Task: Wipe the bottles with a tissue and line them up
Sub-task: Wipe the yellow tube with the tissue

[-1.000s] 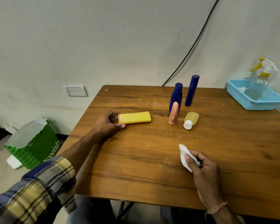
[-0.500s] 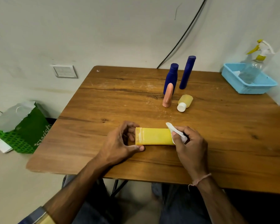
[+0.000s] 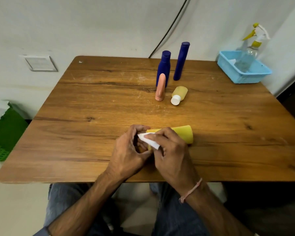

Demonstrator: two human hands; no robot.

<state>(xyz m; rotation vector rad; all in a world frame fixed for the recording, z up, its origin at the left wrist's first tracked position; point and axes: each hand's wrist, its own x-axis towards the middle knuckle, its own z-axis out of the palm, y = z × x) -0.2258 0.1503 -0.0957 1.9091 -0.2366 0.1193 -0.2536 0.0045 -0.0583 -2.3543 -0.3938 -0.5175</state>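
Note:
A yellow tube (image 3: 182, 134) lies on its side near the front of the wooden table (image 3: 92, 133). My left hand (image 3: 128, 150) grips its left end, fingers curled round it. My right hand (image 3: 170, 150) pinches a white tissue (image 3: 148, 141) and holds it against the tube's left part. Further back stand two dark blue bottles, a shorter one (image 3: 163, 67) and a taller one (image 3: 181, 61), with a pink bottle (image 3: 160, 88) upright in front of them. A small yellow bottle with a white cap (image 3: 179, 95) lies on its side beside the pink one.
A light blue basket (image 3: 245, 77) at the table's back right corner holds a clear spray bottle (image 3: 250, 50). A black cable (image 3: 169, 29) runs down the wall. A green bag (image 3: 5, 133) sits on the floor at the left.
The yellow tube came from the table's middle left to the front. My right hand with the tissue moved from the tube's right end to its left part, close against my left hand.

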